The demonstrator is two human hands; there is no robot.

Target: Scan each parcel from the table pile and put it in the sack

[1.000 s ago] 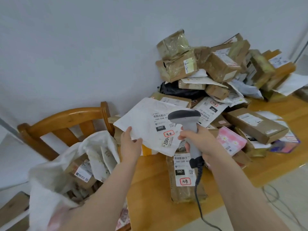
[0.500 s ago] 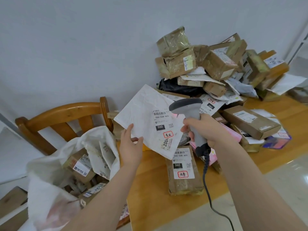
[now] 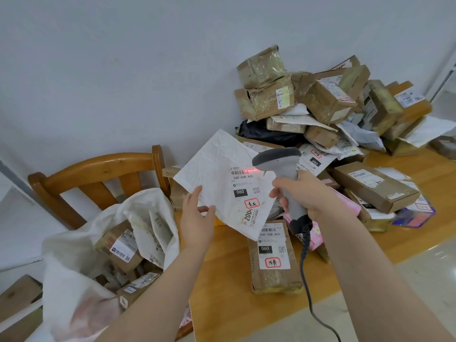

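Nearest, at the lower left, the sack [image 3: 74,255] gapes open against a wooden chair [image 3: 98,166] and already holds several labelled boxes. Just past it the left hand [image 3: 196,218] pinches the lower left edge of the white mailer [image 3: 217,169] between thumb and fingers, though I cannot tell which fingers lie behind the sheet. It holds the mailer up above the table [image 3: 222,292], label toward the camera. Below the mailer's lower corner a brown parcel [image 3: 274,272] lies flat on the wood. The right hand [image 3: 303,193] has its fingers curled round the handle of the scanner [image 3: 283,166], forefinger by the trigger, and the cable [image 3: 306,280] hangs toward the floor. The scanner's head sits just beside the label and throws a red line [image 3: 248,171] across the right part of the barcode [image 3: 237,172] (the left bars look unlit). The step in hand is the scan. To do it well, I judge the beam should cross every bar: ease the scanner back or swing it left, and hold the wrinkled mailer taut and steady. The sack is near for the drop. Farther back the pile [image 3: 320,102] leans on the wall, so much work remains.
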